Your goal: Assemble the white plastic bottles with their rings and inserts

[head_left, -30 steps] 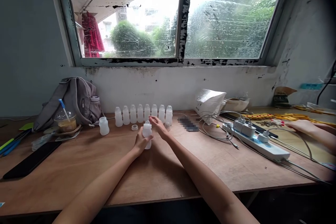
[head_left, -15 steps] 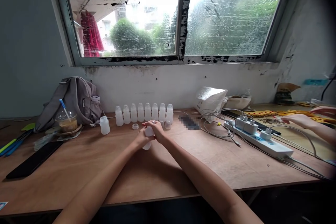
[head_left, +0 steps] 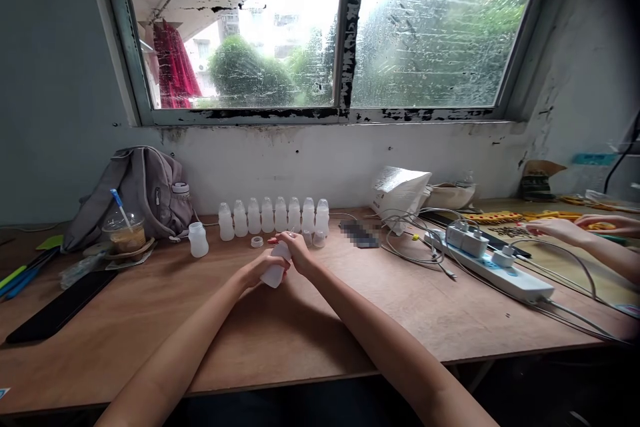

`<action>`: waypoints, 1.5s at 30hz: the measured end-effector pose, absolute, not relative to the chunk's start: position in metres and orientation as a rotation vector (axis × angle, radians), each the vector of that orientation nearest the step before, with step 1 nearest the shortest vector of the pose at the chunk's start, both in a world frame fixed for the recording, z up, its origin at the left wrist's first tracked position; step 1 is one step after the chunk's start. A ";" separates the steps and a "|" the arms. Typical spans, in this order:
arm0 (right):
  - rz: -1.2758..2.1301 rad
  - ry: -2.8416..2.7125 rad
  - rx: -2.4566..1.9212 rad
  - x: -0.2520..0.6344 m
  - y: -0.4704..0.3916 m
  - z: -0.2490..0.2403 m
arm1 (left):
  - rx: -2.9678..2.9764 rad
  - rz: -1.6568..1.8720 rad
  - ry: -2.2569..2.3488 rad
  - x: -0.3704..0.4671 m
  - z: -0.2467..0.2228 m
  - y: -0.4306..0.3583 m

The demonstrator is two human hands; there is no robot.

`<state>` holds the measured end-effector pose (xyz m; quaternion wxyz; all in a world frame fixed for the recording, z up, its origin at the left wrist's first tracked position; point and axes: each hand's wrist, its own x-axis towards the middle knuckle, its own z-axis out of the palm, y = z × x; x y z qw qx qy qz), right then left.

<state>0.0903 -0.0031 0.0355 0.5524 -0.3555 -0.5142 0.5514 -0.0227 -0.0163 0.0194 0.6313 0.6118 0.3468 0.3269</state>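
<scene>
A translucent white baby bottle (head_left: 273, 274) is tilted in front of me above the table, base toward the lower left. My left hand (head_left: 264, 263) is wrapped round its body. The fingers of my right hand (head_left: 299, 251) close over its upper end and hide the top. Behind my hands stands a row of several capped baby bottles (head_left: 267, 215). A white ring (head_left: 257, 241) lies on the table just left of my hands. Small clear caps (head_left: 319, 238) sit beside my right hand, partly hidden. Farther left, an uncapped bottle (head_left: 199, 241) stands upright.
On the left are a grey backpack (head_left: 145, 193), an iced drink cup (head_left: 125, 235) and a black flat case (head_left: 60, 307). To the right lie a power strip (head_left: 520, 280), loose cables and a white bag (head_left: 403, 193). A co-worker's hands (head_left: 555, 230) are at the far right.
The bottle has tipped, its base swinging toward the lower left. My left hand has shifted slightly left and down with it, showing more of the bottle. The co-worker's hands moved a little.
</scene>
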 end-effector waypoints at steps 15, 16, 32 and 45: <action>1.239 -1.669 -0.778 0.112 -0.001 0.042 | 1.062 0.658 0.405 -0.033 0.017 -0.017; 1.204 -1.682 -0.791 0.114 0.004 0.038 | 1.053 0.670 0.417 -0.035 0.015 -0.015; 1.141 -1.490 -0.810 0.123 0.023 0.021 | 1.080 0.590 0.576 -0.056 0.011 -0.001; 1.315 -1.421 -0.701 0.127 0.031 0.019 | 1.087 0.551 0.636 -0.055 0.010 0.000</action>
